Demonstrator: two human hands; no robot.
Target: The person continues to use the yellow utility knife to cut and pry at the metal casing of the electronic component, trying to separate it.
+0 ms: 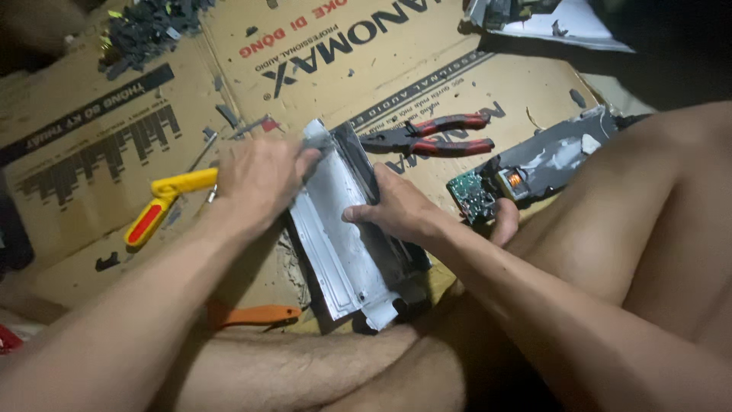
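nearest me, an orange-handled tool (255, 313) lies on the cardboard sheet (69, 137) beside my leg. the long grey metal casing (335, 229) rests on the cardboard between my legs, tilted along its length. my right hand (396, 210) clamps its right edge, thumb across the pale face, fingers curled over the dark side. my left hand (259, 179) grips the far upper end, fingers closed on the corner. left of it, a yellow-and-red handled tool (164, 202). right, a green circuit board (473, 194) joined to a grey housing (557, 156). beyond the casing, red-and-black pliers (438, 136). farthest, a pile of dark scraps (145, 27)
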